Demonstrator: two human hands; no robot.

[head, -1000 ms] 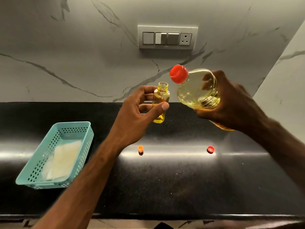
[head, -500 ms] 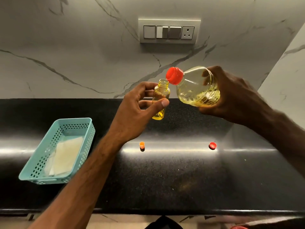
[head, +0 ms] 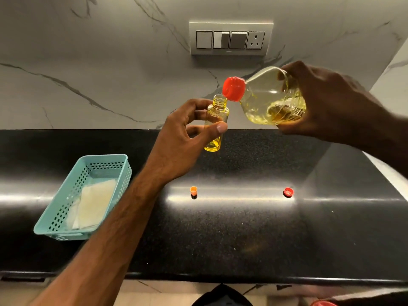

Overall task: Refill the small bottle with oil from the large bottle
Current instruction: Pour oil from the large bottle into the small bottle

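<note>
Item: refill in progress, pouring stage reached. Small bottle (head: pixel 215 127) held upright in the air above the table (head: pixel 242 228), left hand (head: pixel 178 146) grasping it, thumb across the front and fingers curled behind; its threaded neck is uncapped and a shallow layer of yellow oil sits at its base, the rest of the body looking unfilled. Large bottle (head: pixel 271 96) just right of the small bottle and slightly above it, tipped mouth-down toward it, right hand (head: pixel 326 102) wrapped round its far end; its red collar (head: pixel 234 88) is touching or nearly touching the rim of the small bottle's neck. Done, as judged: both bottles opened, lifted and brought mouth to mouth. Left, as judged: most of the fill, then setting down and recapping both. Small orange cap (head: pixel 193 191) on the table below the small bottle; red cap (head: pixel 288 192) on the table below and right of it, well apart from the orange one. Teal basket (head: pixel 66 213) with pale folded cloth inside, on the table far left of and below the small bottle. Switch panel (head: pixel 230 38) on the marble wall above it. Unclear: whether a stream of oil is passing at the neck, since the red collar covers the opening; the large bottle's base is hidden by the right hand; the true oil level behind the left thumb cannot be read; a dark shape and a red edge below the table, at the frame's bottom, are cut off and unidentified
</note>
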